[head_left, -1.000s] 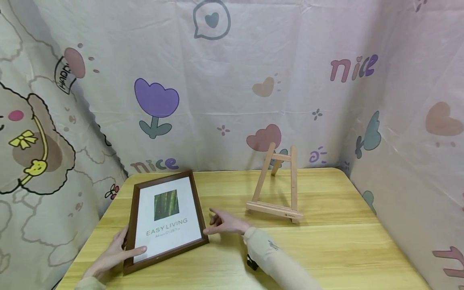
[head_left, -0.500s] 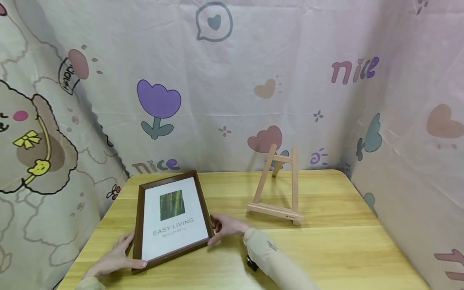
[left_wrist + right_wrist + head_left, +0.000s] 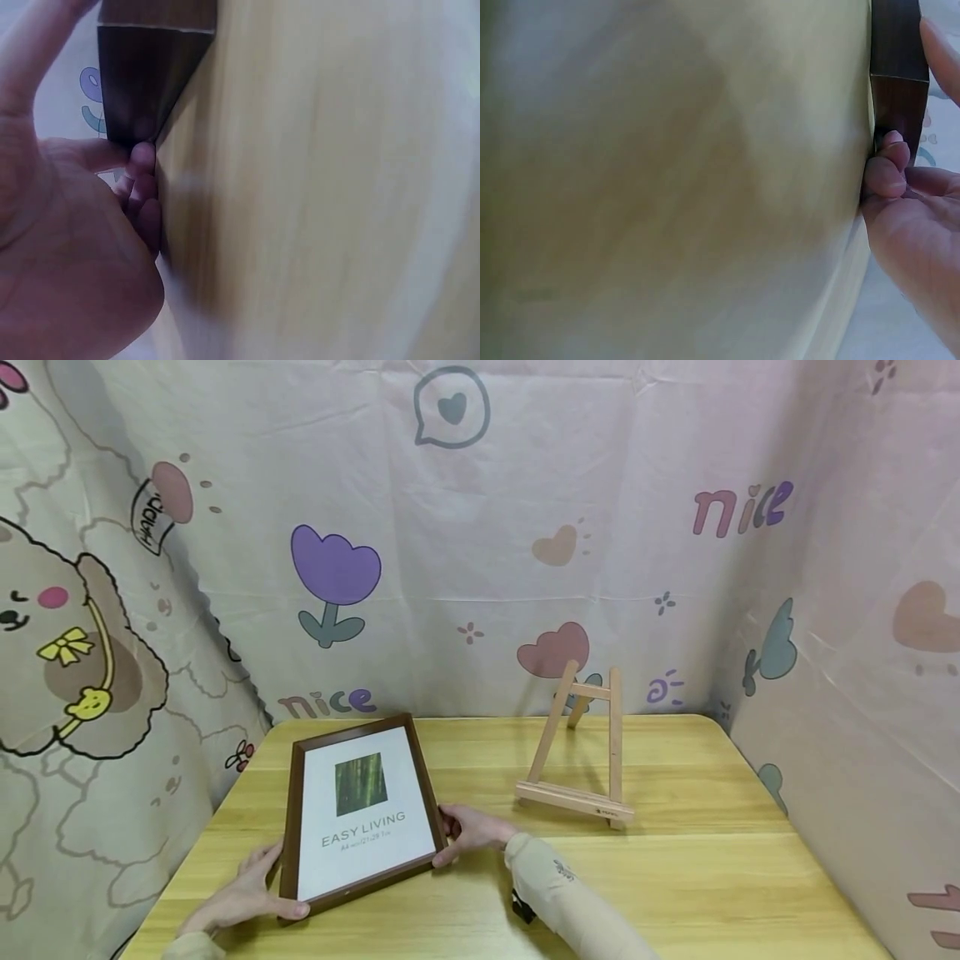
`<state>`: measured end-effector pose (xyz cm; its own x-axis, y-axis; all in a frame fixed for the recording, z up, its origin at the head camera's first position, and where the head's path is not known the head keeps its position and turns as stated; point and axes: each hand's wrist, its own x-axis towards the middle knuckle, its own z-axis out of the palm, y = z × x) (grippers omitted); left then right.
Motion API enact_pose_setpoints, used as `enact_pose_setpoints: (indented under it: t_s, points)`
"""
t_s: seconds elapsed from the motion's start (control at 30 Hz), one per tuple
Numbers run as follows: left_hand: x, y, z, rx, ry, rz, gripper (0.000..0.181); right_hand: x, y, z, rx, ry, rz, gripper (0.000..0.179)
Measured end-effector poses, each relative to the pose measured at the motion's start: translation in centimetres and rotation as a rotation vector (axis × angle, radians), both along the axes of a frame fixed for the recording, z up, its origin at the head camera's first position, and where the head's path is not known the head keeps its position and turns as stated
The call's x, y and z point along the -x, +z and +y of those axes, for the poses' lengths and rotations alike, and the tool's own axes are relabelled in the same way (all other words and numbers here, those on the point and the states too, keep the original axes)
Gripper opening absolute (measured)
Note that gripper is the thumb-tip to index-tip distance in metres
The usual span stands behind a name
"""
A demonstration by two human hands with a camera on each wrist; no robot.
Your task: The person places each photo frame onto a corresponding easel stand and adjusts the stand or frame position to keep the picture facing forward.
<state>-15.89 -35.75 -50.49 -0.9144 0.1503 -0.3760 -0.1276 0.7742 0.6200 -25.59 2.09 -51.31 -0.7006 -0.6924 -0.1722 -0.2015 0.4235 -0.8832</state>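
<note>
A brown picture frame (image 3: pixel 292 827) with a white "EASY LIVING" insert lies at a slant on the left half of the table. My left hand (image 3: pixel 243 893) grips its lower left corner, thumb over the front and the other fingers at the side. At the lower right corner, my right hand (image 3: pixel 472 831) holds the frame with the thumb at the front edge and the fingers curled against the side. In the left wrist view, curled fingertips (image 3: pixel 142 157) meet the frame's dark side (image 3: pixel 142 82). The right wrist view shows fingers (image 3: pixel 886 176) tucked at its lower edge.
A small wooden easel (image 3: pixel 573 800) stands upright on the table (image 3: pixel 697 860), right of the frame. Behind the table hangs a printed curtain (image 3: pixel 465 527), which also runs along both sides.
The picture frame has shifted slightly right. My right hand's pointing index finger has curled in, and the hand has taken hold of the right edge. My left thumb now sits nearer the corner.
</note>
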Motion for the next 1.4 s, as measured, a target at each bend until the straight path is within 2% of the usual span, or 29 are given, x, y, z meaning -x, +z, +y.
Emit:
enact_pose_setpoints:
  t_s: [0.37,0.63,1.0,1.23,1.4]
  points:
    - [0.1,0.0,0.1,-0.011,-0.001,-0.009,0.134,-0.1,0.3,-0.1,0.009,0.015,0.012,0.037]
    - [0.2,0.1,0.0,-0.037,0.003,-0.039,0.132,-0.1,0.2,-0.2,-0.004,-0.005,0.034,0.043]
    - [0.0,0.2,0.2,-0.035,0.009,-0.027,0.132,-0.2,0.1,0.2,-0.034,-0.03,0.053,0.054]
    - [-0.1,0.1,0.2,-0.028,0.007,-0.035,0.133,-0.8,0.4,0.4,-0.052,-0.068,0.041,0.091]
    - [-0.1,0.2,0.3,-0.009,0.0,-0.044,0.134,-1.0,0.5,0.6,-0.06,-0.082,0.054,0.097]
